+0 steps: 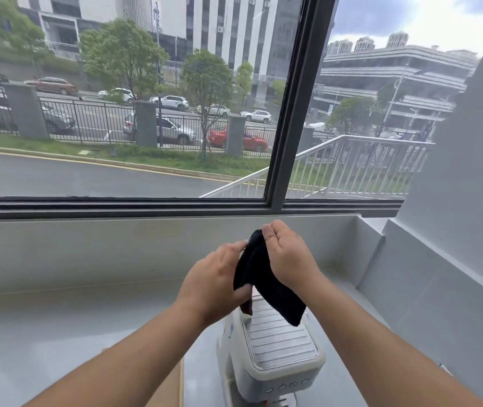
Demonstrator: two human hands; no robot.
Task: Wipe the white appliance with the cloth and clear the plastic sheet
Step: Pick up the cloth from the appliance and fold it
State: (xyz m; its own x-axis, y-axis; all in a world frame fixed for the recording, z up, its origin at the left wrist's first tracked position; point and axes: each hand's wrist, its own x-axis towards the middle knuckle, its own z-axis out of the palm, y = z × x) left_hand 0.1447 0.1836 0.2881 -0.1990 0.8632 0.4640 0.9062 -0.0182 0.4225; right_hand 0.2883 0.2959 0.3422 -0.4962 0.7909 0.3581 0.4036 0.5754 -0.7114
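A black cloth [266, 280] hangs folded between my two hands, held up in the air above the white appliance [272, 365]. My left hand [216, 282] pinches the cloth's left edge, fingers at top and thumb lower down. My right hand [288, 257] grips its upper right side. The appliance stands on the grey counter below, with a ribbed metal top plate [278, 339] and a row of buttons on its front. I see no plastic sheet.
A grey counter [58, 318] runs below a wide window with a dark frame [290, 113]. A grey wall and ledge [440, 259] close off the right side. A tan board [172, 386] lies under my left forearm.
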